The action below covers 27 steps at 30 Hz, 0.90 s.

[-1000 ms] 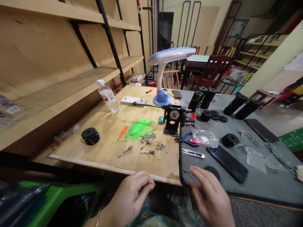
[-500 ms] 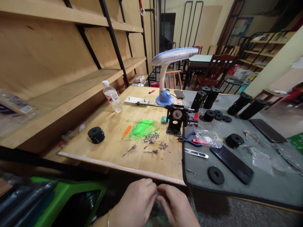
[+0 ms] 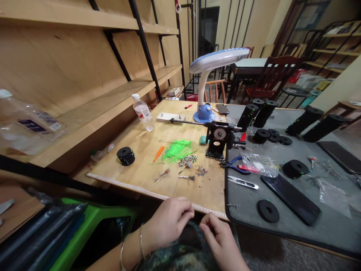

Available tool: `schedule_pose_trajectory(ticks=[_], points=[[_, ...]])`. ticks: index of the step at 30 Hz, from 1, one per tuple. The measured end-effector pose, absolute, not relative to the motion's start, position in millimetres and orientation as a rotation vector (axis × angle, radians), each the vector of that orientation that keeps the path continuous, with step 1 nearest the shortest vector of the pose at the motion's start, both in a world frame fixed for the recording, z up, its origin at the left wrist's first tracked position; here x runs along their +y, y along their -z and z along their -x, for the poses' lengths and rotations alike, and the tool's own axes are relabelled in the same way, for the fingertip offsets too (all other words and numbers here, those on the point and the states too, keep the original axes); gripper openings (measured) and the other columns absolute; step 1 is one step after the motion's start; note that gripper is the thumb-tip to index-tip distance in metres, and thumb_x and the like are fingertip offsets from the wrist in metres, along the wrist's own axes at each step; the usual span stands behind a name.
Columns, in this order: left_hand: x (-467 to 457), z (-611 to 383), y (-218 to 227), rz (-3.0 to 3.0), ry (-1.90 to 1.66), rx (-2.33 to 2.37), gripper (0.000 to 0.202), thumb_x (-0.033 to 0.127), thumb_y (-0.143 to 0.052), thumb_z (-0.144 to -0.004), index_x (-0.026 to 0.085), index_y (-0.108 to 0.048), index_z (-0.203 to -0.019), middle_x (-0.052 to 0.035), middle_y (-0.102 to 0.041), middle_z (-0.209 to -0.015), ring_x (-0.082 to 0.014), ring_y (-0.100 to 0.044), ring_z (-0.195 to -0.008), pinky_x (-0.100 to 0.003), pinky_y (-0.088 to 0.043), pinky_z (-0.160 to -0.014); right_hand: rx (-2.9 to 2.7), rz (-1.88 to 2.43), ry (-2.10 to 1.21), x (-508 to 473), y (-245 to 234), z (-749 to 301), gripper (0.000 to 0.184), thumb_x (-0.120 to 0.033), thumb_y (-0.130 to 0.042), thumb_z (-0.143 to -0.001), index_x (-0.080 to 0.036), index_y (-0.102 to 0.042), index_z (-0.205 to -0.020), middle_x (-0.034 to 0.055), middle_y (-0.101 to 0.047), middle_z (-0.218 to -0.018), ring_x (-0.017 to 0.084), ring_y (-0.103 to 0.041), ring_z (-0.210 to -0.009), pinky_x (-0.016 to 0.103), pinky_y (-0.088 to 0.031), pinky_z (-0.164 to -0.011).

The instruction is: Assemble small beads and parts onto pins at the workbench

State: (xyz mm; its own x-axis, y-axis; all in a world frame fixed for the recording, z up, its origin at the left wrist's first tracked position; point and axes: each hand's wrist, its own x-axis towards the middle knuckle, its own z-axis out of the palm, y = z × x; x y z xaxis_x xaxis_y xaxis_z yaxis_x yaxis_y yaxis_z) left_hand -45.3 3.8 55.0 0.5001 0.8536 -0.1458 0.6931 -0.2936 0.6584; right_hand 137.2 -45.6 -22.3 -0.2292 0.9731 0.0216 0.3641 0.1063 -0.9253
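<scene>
Both hands sit close together below the near edge of the wooden work board (image 3: 141, 169), over patterned cloth in my lap. My left hand (image 3: 167, 222) is curled with thumb and forefinger pinched together. My right hand (image 3: 221, 241) is pinched too, its fingertips facing the left ones. What the fingers hold is too small to make out. On the board lie a bunch of green strands (image 3: 176, 149), a pile of small beads (image 3: 187, 159) and an orange-handled tool (image 3: 158, 153). A black winding device (image 3: 218, 141) stands at the board's right edge.
A grey mat (image 3: 310, 210) at right carries thread snips (image 3: 242, 182), blue pliers (image 3: 232, 165), black discs (image 3: 267, 210), black cylinders (image 3: 248, 114) and a dark phone (image 3: 290, 197). A desk lamp (image 3: 210, 86), a water bottle (image 3: 143, 113) and wooden shelving (image 3: 84, 98) stand behind and left.
My right hand left the black disc on the mat and came in to meet the left hand at my lap. The view has shifted left.
</scene>
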Motion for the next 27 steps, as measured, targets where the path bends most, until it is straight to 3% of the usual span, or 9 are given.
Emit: schedule_pose_trajectory(ticks=[8,14,20,24,27], points=[[17.4,49.3,-52.7,-1.844,-0.523,1.401,0.019,0.024,-0.050,-0.086,0.017,-0.063,-0.075,-0.0028,-0.064,-0.073,-0.0162,-0.057,-0.068,-0.025,-0.041,-0.064,-1.481,1.353,-1.242,-42.8,32.8,-135.9,0.022,-0.032,-0.049,-0.089,-0.020,-0.049,-0.071,-0.0042,-0.046,-0.062,0.014,-0.043,-0.058,0.022,-0.035,-0.056],[3.1,42.6,-42.4,-1.738,-0.580,1.220,0.022,0.015,-0.053,-0.080,0.018,-0.064,-0.100,-0.0032,-0.062,-0.089,-0.0146,-0.056,-0.073,-0.023,-0.043,-0.067,-1.511,1.326,-1.189,-39.9,24.4,-136.7,0.021,-0.030,-0.051,-0.087,-0.019,-0.052,-0.069,-0.0036,-0.048,-0.061,0.014,-0.044,-0.058,0.023,-0.034,-0.056],[-3.9,28.6,-31.1,-1.636,-0.645,1.121,0.008,0.020,-0.061,-0.079,0.016,-0.068,-0.079,-0.0021,-0.061,-0.076,-0.0139,-0.054,-0.070,-0.022,-0.041,-0.065,-1.610,1.343,-1.189,-34.8,18.0,-138.5,0.026,-0.034,-0.050,-0.089,-0.019,-0.056,-0.070,-0.0017,-0.053,-0.063,0.015,-0.048,-0.061,0.024,-0.038,-0.059],[-2.2,25.6,-23.9,-1.456,-0.712,1.127,0.013,0.025,-0.061,-0.081,0.014,-0.064,-0.073,-0.0024,-0.062,-0.071,-0.0153,-0.057,-0.070,-0.024,-0.044,-0.066,-1.715,1.371,-1.115,-34.7,13.3,-142.2,0.025,-0.032,-0.050,-0.090,-0.019,-0.059,-0.070,-0.0004,-0.058,-0.062,0.016,-0.054,-0.060,0.025,-0.041,-0.060],[-2.5,25.9,-20.0,-1.354,-0.747,1.111,0.016,0.029,-0.060,-0.081,0.014,-0.061,-0.074,-0.0024,-0.062,-0.071,-0.0157,-0.057,-0.070,-0.025,-0.044,-0.067,-1.739,1.382,-1.051,-34.0,6.3,-149.9,0.016,-0.030,-0.054,-0.088,-0.020,-0.065,-0.083,0.0050,-0.069,-0.078,0.020,-0.063,-0.074,0.028,-0.047,-0.070]])
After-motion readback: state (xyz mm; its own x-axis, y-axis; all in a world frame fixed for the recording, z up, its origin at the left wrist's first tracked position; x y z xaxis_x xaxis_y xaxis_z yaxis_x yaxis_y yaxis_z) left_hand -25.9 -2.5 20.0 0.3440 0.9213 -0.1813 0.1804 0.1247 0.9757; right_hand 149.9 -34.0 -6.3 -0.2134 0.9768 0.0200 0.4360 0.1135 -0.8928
